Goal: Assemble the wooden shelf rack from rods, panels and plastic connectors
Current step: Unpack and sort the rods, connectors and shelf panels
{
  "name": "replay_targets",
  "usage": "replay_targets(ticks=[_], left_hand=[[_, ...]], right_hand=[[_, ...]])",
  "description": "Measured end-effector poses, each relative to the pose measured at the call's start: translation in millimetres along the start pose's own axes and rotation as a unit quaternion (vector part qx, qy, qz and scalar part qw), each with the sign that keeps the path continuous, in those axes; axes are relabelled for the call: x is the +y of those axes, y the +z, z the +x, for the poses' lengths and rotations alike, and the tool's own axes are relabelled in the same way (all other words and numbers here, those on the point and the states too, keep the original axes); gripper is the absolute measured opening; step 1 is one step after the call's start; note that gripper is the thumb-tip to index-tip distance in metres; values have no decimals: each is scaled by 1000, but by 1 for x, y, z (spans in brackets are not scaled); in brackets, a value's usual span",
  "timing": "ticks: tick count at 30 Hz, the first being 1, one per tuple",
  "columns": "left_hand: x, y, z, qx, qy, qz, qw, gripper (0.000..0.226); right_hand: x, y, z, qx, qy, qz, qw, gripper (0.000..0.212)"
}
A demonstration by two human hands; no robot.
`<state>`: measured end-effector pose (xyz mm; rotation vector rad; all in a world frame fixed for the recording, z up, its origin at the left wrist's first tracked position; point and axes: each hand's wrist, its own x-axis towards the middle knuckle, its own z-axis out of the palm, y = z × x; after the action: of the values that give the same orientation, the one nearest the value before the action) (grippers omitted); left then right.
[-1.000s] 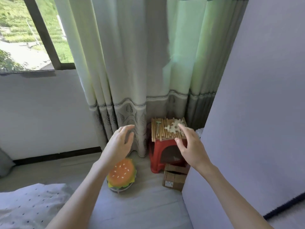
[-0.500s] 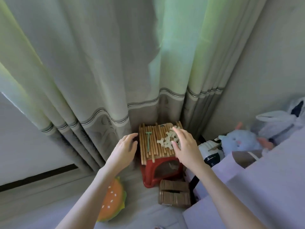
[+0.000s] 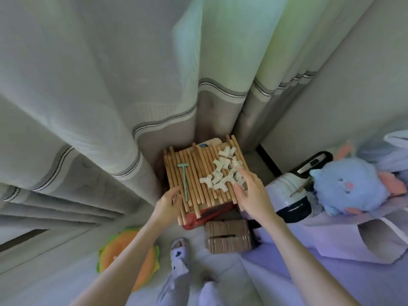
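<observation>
I see every part of the rack loose on top of a small red plastic stool (image 3: 199,217) pushed into the curtain (image 3: 88,107) corner: a row of wooden rods (image 3: 194,173) side by side, a heap of pale plastic connectors (image 3: 223,173) on their right half, and a green T-shaped tool (image 3: 184,180) lying across the left half. A panel (image 3: 209,144) edge seems to peek out at the far side, but I cannot be sure.

My left hand (image 3: 166,205) curls round the near-left rod ends, thumb on top, so I read it as gripping them. My right hand (image 3: 251,195) has its fingers spread and relaxed, tips touching the near-right connectors, holding nothing yet.

The risk I judge greatest is the rods: they are round, unbound and overhang the stool's near edge, so a pull on a few could roll the others off towards my slippered foot (image 3: 180,252) and the cardboard box (image 3: 228,237). The connectors ride on those rods, so they would scatter with them, perhaps under the curtain. Lifting everything at once would probably tip the heap.
</observation>
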<state>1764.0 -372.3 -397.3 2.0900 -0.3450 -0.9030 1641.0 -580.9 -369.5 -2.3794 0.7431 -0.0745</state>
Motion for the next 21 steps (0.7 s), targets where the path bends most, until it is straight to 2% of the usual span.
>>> replay_targets(ticks=[4,7,10,12,15,18,21], left_hand=[[-14,0,47,14,-78,-98,992,31],[-31,9,89,31,-131,-149,980,17],[-55,26,129,26,-185,-190,964,19],[-74,40,152,42,-214,-203,955,34],[-98,60,174,73,-257,-229,936,51],[-115,68,184,103,-290,-311,899,52],[-123,65,190,125,-296,-366,873,42]], right_hand=[[34,21,41,-32,103,76,991,41],[65,40,80,-31,210,169,963,38],[104,62,116,-34,297,217,929,43],[129,76,136,-29,332,220,917,43],[163,94,159,-26,367,215,905,57],[187,109,177,-56,421,253,869,63],[204,117,189,-97,432,230,867,68]])
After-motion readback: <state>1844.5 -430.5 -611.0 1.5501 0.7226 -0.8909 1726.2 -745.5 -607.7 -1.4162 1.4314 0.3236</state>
